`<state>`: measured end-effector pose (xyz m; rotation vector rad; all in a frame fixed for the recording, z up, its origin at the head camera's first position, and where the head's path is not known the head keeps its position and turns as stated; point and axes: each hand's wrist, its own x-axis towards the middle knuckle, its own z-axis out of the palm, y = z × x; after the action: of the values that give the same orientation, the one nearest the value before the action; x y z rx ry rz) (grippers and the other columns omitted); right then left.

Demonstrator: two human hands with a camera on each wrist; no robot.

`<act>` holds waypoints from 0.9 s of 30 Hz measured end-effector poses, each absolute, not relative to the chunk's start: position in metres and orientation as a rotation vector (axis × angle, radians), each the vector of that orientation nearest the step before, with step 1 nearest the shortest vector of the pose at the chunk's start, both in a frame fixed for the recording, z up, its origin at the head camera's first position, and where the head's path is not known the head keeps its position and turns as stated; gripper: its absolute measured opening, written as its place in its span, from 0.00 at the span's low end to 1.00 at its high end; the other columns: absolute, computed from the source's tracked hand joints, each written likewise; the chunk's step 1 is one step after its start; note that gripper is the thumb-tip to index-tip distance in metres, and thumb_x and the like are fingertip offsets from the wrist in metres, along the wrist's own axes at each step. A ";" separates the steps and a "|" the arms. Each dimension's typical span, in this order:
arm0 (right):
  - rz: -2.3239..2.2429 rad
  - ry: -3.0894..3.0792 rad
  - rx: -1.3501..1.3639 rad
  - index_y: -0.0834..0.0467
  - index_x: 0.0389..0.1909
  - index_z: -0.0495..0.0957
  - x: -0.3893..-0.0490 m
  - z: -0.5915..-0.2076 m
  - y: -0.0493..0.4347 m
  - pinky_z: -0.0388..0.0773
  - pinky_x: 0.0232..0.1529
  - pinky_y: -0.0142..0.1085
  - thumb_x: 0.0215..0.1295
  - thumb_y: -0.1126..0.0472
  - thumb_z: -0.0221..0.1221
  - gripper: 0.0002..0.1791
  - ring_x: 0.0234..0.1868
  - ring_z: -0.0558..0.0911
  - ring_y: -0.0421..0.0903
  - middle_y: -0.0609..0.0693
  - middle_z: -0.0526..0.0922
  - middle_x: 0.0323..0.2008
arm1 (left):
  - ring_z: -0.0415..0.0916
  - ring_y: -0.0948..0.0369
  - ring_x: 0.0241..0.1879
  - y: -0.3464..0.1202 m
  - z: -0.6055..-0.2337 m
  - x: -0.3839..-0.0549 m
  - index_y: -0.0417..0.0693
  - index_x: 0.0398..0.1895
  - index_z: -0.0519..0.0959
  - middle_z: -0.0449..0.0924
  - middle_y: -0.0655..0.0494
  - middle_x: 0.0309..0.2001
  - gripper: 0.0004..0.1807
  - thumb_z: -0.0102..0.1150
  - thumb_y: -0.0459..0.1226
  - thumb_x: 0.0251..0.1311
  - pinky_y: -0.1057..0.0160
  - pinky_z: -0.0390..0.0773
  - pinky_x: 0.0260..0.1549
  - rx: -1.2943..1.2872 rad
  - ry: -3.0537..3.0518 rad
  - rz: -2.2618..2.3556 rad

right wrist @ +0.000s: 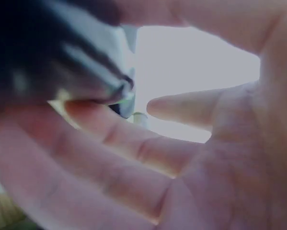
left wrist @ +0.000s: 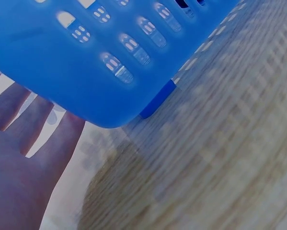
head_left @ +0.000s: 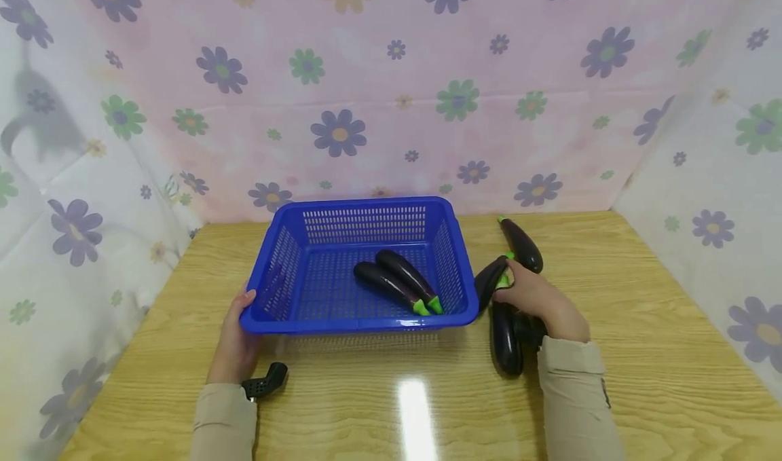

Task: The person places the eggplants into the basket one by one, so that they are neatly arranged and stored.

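My left hand (head_left: 235, 339) grips the left rim of a blue plastic basket (head_left: 351, 324), thumb on the rim; the left wrist view shows its fingers passing behind the basket's wall (left wrist: 105, 103). Inside the basket two dark purple eggplants (head_left: 385, 286) with green stems lie side by side. To the right of the basket, my right hand (head_left: 534, 291) holds another eggplant (head_left: 487, 284) between thumb and fingers, close against the basket's right side. In the right wrist view the dark, shiny eggplant (right wrist: 52, 57) fills the upper left, partly covered by fingers.
One loose eggplant (head_left: 522, 245) lies on the wooden table (head_left: 342, 400) behind my right hand. Another eggplant (head_left: 506, 342) lies just in front of it, its upper end partly under the hand. Flower-patterned cloth (head_left: 391, 142) hangs behind the table and along both sides.
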<state>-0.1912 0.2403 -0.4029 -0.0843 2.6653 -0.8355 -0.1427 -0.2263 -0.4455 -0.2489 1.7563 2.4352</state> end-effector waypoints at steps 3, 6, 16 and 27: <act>-0.921 2.656 -0.073 0.69 0.66 0.41 -0.191 -0.399 0.243 0.74 0.29 0.40 0.57 0.57 0.55 0.44 0.26 0.77 0.46 0.63 0.73 0.40 | 0.57 0.57 0.58 -0.226 -0.446 -0.143 0.67 0.68 0.47 0.52 0.53 0.65 0.32 0.39 0.55 0.61 0.61 0.57 0.52 -0.237 1.743 2.447; -0.976 2.651 -0.095 0.68 0.66 0.44 -0.190 -0.396 0.244 0.76 0.29 0.40 0.58 0.57 0.54 0.41 0.28 0.78 0.46 0.64 0.73 0.42 | 0.57 0.57 0.59 -0.226 -0.446 -0.142 0.67 0.68 0.47 0.52 0.53 0.65 0.32 0.39 0.56 0.61 0.60 0.57 0.53 -0.242 1.741 2.446; -0.941 2.727 -0.179 0.66 0.66 0.47 -0.190 -0.388 0.243 0.73 0.35 0.44 0.60 0.54 0.53 0.39 0.31 0.78 0.47 0.66 0.73 0.46 | 0.56 0.56 0.59 -0.226 -0.444 -0.143 0.67 0.68 0.46 0.51 0.52 0.65 0.31 0.38 0.54 0.62 0.61 0.58 0.52 -0.191 1.721 2.469; -0.917 2.767 -0.186 0.63 0.66 0.48 -0.190 -0.393 0.241 0.74 0.34 0.43 0.60 0.50 0.54 0.39 0.31 0.79 0.45 0.65 0.73 0.47 | 0.52 0.57 0.61 -0.224 -0.444 -0.141 0.65 0.69 0.42 0.48 0.54 0.66 0.35 0.39 0.56 0.60 0.57 0.48 0.58 -0.269 1.759 2.438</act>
<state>-0.1896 0.2412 -0.3934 -0.1864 2.7669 -0.9165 -0.1408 -0.2239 -0.4442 -0.2689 1.7593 2.4381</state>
